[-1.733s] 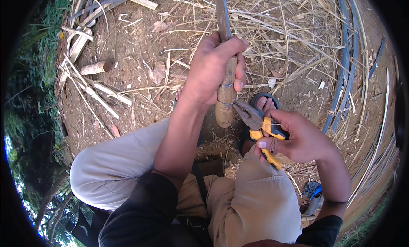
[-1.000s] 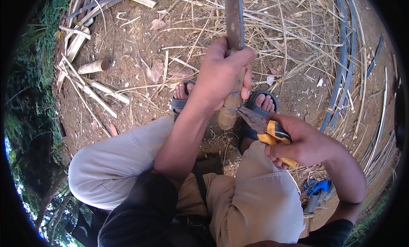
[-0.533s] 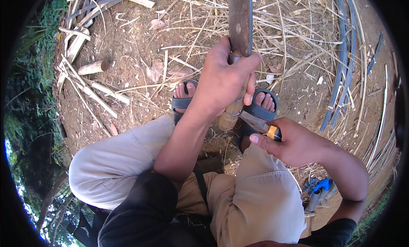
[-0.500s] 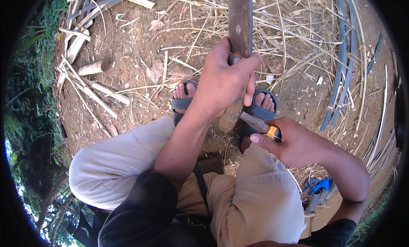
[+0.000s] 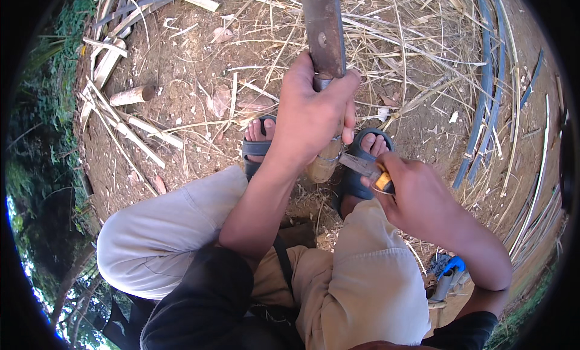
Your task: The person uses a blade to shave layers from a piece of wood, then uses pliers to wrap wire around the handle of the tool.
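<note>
The left hand (image 5: 317,111) is wrapped firmly around a machete (image 5: 324,33), fingers curled about the wooden handle (image 5: 322,170) and thumb lying across the top near the metal collar (image 5: 322,83). The right hand (image 5: 417,196) is closed around one pair of pliers (image 5: 362,165) with yellow-and-black grips; whether the plier jaws are parted or pressed together cannot be told at this angle.

Governing relation: the exposed butt of the handle lies between 9 and 10 o'clock from the right hand. The handle's long axis runs roughly from 6 to 12 o'clock, blade toward 12 and beyond the upper edge of view. The pliers point toward 10 o'clock, their nose at or just beside the lower wire band (image 5: 328,159); contact is not clear. The left hand is nearer, directly on the handle; the right hand stands apart from it.

Count: one machete, one pair of pliers, two visible wire bands around the handle, two sandals (left (image 5: 258,148) at 9 o'clock from the handle, right (image 5: 351,179) near 4).

Outward from the handle: one cut stick (image 5: 128,96) between 9 and 10 o'clock; two long blue-grey strips (image 5: 487,90) between 2 and 3; pale slivers, too many to count, toward 1.
</note>
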`<state>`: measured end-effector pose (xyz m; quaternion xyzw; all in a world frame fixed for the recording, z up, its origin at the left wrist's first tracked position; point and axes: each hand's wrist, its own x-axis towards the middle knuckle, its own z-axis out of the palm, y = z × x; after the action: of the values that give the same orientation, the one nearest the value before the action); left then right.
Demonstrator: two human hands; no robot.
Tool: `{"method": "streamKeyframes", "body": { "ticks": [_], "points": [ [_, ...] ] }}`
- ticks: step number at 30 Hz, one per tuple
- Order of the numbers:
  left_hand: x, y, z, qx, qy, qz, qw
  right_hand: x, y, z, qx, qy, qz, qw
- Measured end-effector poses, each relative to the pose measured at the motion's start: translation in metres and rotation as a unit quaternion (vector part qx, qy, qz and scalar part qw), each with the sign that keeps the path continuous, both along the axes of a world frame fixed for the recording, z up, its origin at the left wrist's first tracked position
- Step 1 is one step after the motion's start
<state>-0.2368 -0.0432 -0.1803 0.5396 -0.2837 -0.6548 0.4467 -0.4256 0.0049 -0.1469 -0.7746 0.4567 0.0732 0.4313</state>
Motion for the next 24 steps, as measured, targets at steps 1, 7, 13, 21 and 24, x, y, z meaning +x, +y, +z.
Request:
{"method": "streamKeyframes", "body": {
  "ticks": [1,7,13,21,24],
  "points": [
    [0.001,0.0,0.0,-0.002,0.007,0.01,1.0,0.002,-0.004,0.002,0.08,-0.025,-0.025,0.996],
    [-0.001,0.002,0.003,-0.026,-0.012,-0.003,1.0,0.001,-0.006,-0.007,0.389,-0.173,-0.143,0.894],
    [-0.002,0.005,0.004,-0.031,0.015,0.012,0.999,-0.004,-0.027,-0.006,0.635,-0.188,-0.194,0.724],
    [-0.007,0.011,-0.003,-0.069,0.039,0.01,0.997,-0.009,-0.027,-0.02,0.71,-0.252,-0.23,0.616],
    [-0.006,0.012,-0.007,-0.092,0.058,-0.001,0.994,-0.012,-0.02,-0.031,0.718,-0.294,-0.227,0.588]
  ]
}}
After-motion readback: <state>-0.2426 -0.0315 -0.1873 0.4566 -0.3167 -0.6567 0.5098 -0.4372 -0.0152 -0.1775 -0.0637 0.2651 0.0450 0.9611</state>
